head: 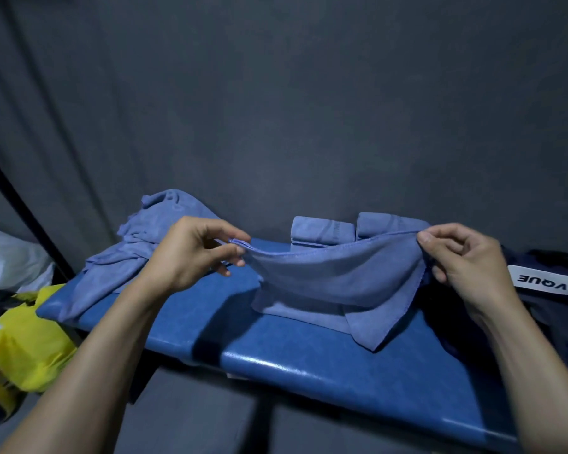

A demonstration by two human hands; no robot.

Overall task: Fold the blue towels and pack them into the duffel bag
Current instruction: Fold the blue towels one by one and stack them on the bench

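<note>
1. Blue towel (338,276) hangs between the two hands above the padded bench (309,365), its top hem stretched and sagging in the middle, its lower part draped on the bench top near the right end.
2. The left hand (191,253) pinches one top corner between thumb and fingertips; the right hand (463,257) pinches the other, fingers curled round the hem.
3. Both grips look light, so a corner could slip out, dropping the towel in a heap.
4. Along the far edge sit two folded towels (358,229); a loose pile of towels (138,247) covers the far left corner.
5. At the right end the dark duffel bag (551,283) waits; whether it's open I cannot tell.
</note>
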